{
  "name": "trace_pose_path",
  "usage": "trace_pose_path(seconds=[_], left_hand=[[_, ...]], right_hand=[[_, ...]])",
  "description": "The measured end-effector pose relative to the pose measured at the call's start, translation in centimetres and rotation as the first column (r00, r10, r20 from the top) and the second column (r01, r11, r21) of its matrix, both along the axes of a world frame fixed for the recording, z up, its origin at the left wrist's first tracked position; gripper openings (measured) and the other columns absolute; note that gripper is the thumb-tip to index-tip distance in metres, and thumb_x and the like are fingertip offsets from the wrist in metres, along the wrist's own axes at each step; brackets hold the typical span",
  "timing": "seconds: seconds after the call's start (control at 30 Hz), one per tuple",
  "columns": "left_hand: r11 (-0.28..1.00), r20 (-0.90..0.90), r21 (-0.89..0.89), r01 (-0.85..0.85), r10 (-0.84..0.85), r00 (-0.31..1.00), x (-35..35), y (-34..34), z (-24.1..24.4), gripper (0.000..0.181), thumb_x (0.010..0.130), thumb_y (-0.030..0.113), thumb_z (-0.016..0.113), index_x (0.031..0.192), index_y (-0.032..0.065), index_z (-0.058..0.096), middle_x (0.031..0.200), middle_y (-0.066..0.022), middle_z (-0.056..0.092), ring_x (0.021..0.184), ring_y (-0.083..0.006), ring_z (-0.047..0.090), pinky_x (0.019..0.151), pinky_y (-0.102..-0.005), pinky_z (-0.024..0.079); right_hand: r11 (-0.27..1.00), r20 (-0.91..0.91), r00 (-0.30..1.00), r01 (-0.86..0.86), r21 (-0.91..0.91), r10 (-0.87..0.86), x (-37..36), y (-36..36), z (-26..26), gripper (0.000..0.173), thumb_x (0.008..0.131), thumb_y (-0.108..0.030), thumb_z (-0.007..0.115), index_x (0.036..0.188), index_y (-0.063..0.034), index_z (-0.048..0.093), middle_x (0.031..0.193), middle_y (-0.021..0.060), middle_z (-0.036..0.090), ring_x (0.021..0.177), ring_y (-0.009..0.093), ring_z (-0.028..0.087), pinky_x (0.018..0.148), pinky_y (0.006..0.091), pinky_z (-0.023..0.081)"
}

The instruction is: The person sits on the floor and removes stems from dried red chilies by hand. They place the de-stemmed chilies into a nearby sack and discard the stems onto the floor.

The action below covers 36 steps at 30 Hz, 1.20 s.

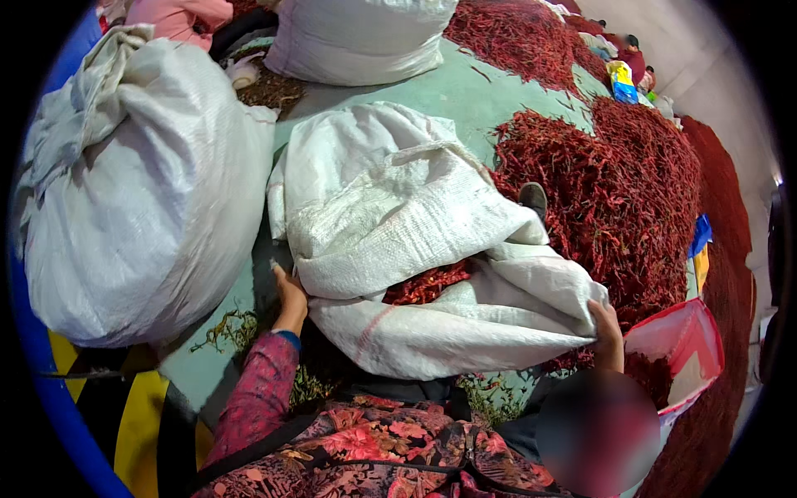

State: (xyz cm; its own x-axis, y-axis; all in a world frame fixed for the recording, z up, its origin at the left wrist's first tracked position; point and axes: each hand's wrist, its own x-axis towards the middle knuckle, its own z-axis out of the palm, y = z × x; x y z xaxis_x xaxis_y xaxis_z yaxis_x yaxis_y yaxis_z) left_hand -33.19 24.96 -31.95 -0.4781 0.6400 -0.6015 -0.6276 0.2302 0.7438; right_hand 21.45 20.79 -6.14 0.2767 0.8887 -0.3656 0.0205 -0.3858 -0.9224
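Note:
A large white woven sack [398,230] stands before me, its mouth partly folded over, and dried red chili peppers [429,285] show inside. My left hand [291,299] is at the sack's left side, thumb apart, its fingers partly hidden behind the fabric; whether they grip is unclear. My right hand [606,330] holds the sack's rim at the right corner, fingers closed on the cloth. Beyond the right side of the sack lies a big heap of dried red chilies [598,199], with a dark shoe [533,198] at its edge.
A full white sack [149,187] stands at left, another [361,43] at the top. A red-rimmed container [691,355] with chilies is at right. Green stems [235,330] lie on the floor near my left arm. People sit at the top left and far right, beside more chili heaps [510,40].

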Motion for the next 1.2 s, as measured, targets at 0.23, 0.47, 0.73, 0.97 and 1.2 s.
trace_pose_path(seconds=[0.23,0.47,0.73,0.97,1.2], left_hand=[[0.663,-0.061,0.628,0.408,-0.481,0.875,7.9,17.1,3.9,0.048,0.087,0.042,0.027,0.110,0.0050,0.048,0.104,-0.0085,0.053,0.097,-0.0203,0.049,0.087,-0.0322,0.035],[0.846,-0.580,0.260,0.465,-0.248,0.776,6.1,23.8,5.0,0.038,0.087,0.027,0.039,0.109,-0.0027,0.047,0.104,-0.0143,0.053,0.093,-0.0250,0.050,0.081,-0.0332,0.036],[0.870,-0.374,0.255,0.422,-0.314,0.873,3.1,4.9,9.1,0.053,0.081,0.008,0.050,0.127,-0.0003,0.026,0.114,-0.0114,0.047,0.096,-0.0196,0.049,0.083,-0.0300,0.040],[0.656,-0.360,-0.035,0.754,-0.712,0.603,8.0,0.3,10.0,0.066,0.064,0.011,0.072,0.119,-0.0013,0.038,0.107,-0.0106,0.052,0.094,-0.0190,0.050,0.081,-0.0321,0.041],[0.663,-0.276,0.624,0.414,-0.309,0.910,3.6,11.6,35.0,0.044,0.076,0.036,0.056,0.102,0.0003,0.054,0.089,-0.0106,0.059,0.074,-0.0188,0.057,0.069,-0.0302,0.044]], right_hand=[[0.968,-0.199,0.980,0.040,0.248,0.010,-4.8,-1.4,3.6,0.036,0.069,-0.007,0.047,0.104,0.0022,0.048,0.094,0.0098,0.056,0.082,0.020,0.056,0.074,0.0310,0.045],[0.938,0.082,0.936,-0.337,-0.078,0.343,-2.8,-6.1,0.2,0.041,0.071,-0.004,0.057,0.110,0.0019,0.047,0.100,0.0053,0.053,0.091,0.013,0.050,0.082,0.0276,0.040],[0.980,0.533,0.823,-0.169,-0.102,0.198,0.6,3.8,-0.2,0.084,0.068,-0.028,0.067,0.130,0.0016,0.019,0.132,0.0224,0.025,0.118,0.030,0.033,0.094,0.0365,0.031],[0.869,0.522,0.696,-0.375,-0.322,0.493,-6.8,8.3,-7.7,0.033,0.073,-0.012,0.056,0.102,0.0015,0.052,0.084,0.0083,0.057,0.075,0.015,0.052,0.065,0.0279,0.043],[0.866,0.552,0.832,-0.315,0.388,0.055,-17.2,20.8,15.9,0.020,0.080,-0.016,0.046,0.087,-0.0035,0.060,0.077,0.0047,0.059,0.065,0.015,0.055,0.059,0.0285,0.046]])
